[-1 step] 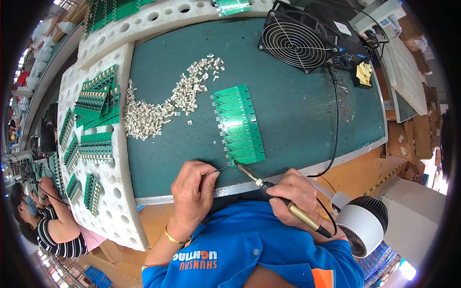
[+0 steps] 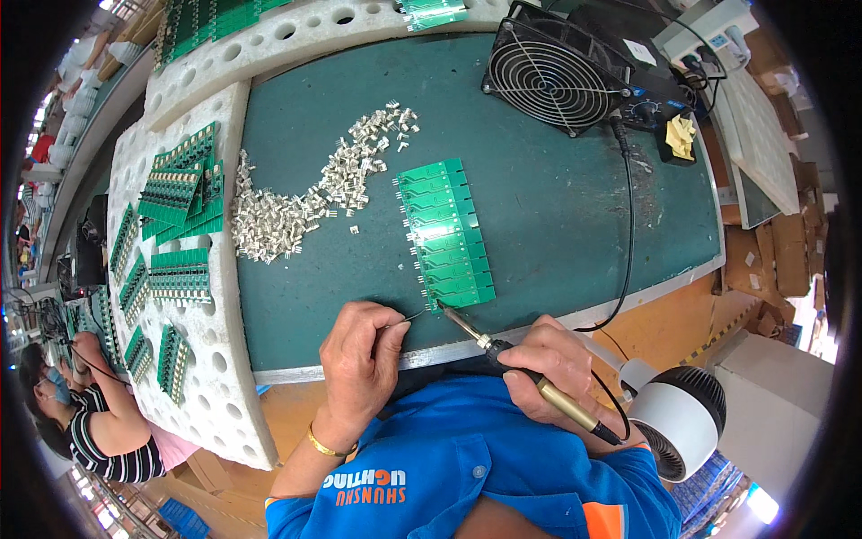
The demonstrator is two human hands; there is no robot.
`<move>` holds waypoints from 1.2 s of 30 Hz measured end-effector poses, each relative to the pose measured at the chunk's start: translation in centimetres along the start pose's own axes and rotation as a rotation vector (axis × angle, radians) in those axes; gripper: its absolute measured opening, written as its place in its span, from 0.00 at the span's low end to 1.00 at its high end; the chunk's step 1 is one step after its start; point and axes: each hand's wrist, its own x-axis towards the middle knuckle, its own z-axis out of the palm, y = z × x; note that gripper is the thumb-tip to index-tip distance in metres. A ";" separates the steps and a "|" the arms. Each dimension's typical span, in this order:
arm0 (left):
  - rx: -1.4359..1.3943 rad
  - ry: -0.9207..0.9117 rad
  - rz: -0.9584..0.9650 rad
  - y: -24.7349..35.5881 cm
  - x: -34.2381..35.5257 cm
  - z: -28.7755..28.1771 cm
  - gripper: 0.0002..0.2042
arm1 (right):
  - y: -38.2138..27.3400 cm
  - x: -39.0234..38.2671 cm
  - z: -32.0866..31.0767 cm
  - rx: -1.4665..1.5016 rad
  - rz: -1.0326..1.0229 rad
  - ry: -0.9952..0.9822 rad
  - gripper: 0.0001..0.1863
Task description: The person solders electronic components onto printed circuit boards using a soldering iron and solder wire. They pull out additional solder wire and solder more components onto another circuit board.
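A green circuit board panel lies on the dark green mat, with small white connectors along its left edge. In my right hand is a soldering iron, held like a pen, its tip at the panel's near left corner. My left hand pinches a thin solder wire between thumb and forefinger, and the wire's end reaches that same corner. Beyond my left hand spreads a heap of small white connectors.
White foam with holes carries several populated boards at the left. A black fan stands at the far right beside a soldering station and a yellow sponge. The iron's cable loops over the mat. Another person sits at the left.
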 end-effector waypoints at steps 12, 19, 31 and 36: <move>0.007 -0.001 -0.015 0.3 0.2 0.0 0.06 | 0.3 0.2 0.0 0.020 -0.014 -0.025 0.11; 0.020 0.014 -0.008 0.2 0.2 0.0 0.07 | 0.2 0.4 -0.1 0.012 -0.022 -0.041 0.11; 0.017 -0.003 0.037 0.0 0.1 0.1 0.06 | 0.1 0.4 0.0 -0.035 -0.045 -0.038 0.12; 0.016 -0.003 0.029 0.2 0.2 0.3 0.06 | 0.0 0.5 0.0 -0.035 -0.041 -0.037 0.11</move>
